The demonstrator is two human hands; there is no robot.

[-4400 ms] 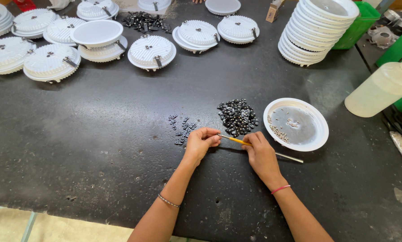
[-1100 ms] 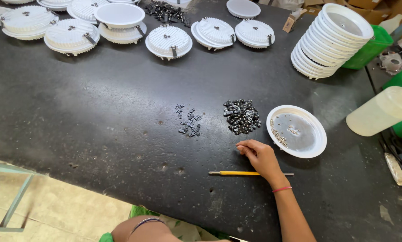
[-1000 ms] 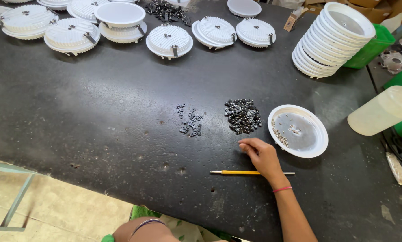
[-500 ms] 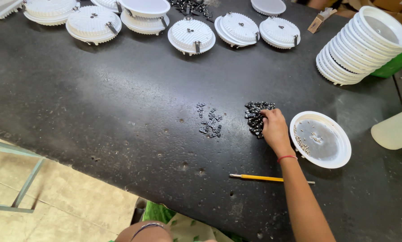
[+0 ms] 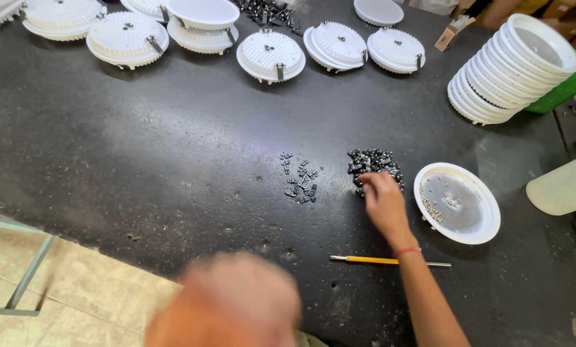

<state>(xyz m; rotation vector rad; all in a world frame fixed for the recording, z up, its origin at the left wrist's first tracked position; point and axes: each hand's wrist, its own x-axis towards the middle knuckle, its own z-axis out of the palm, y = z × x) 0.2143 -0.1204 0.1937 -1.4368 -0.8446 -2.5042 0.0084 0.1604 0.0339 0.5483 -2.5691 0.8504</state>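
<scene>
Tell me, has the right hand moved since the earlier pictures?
Yes. The right hand left the yellow-handled screwdriver lying on the black table and went forward onto the dense pile of small black parts.

- Dark worktop (image 5: 140, 160), scuffed and pitted.
- White round housings (image 5: 272, 54) in a row along the far edge, ribbed backs up.
- Tall leaning stack of white rings (image 5: 509, 71) at far right, a green bin (image 5: 567, 87) behind it.
- Pale plastic bottle (image 5: 564, 186) lying at the right edge.
- Yellow-handled screwdriver (image 5: 387, 261) lying flat.
- Tiled floor (image 5: 76, 295) lower left.
</scene>
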